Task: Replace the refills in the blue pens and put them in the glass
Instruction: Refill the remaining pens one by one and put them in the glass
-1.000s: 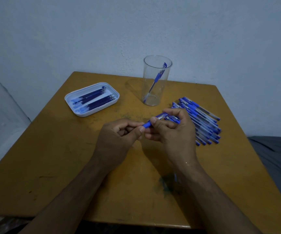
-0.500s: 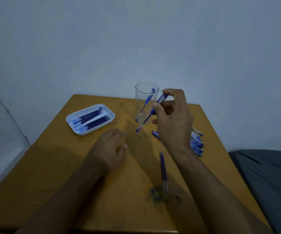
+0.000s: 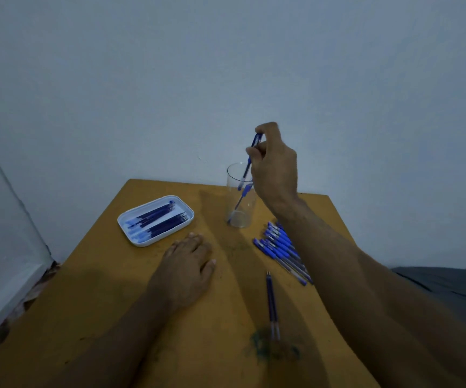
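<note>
My right hand (image 3: pixel 275 163) pinches a blue pen (image 3: pixel 250 155) by its top, with the tip lowered into the clear glass (image 3: pixel 236 214) at the table's far side. Another blue pen (image 3: pixel 240 200) leans inside the glass. My left hand (image 3: pixel 187 267) lies flat on the table with relaxed fingers and holds nothing. A pile of several blue pens (image 3: pixel 280 247) lies to the right of the glass, partly under my right forearm. Two loose refills (image 3: pixel 271 303) lie side by side near the table's middle.
A white tray (image 3: pixel 131 233) with several dark blue refills sits at the far left of the yellow-brown table (image 3: pixel 100 303). An ink smear (image 3: pixel 268 345) stains the table near me. A wall stands right behind the table; dark fabric (image 3: pixel 450 289) lies to the right.
My right hand has carried the pen from in front of the glass up over its rim and lowered the tip inside. My left hand has stayed flat on the table.
</note>
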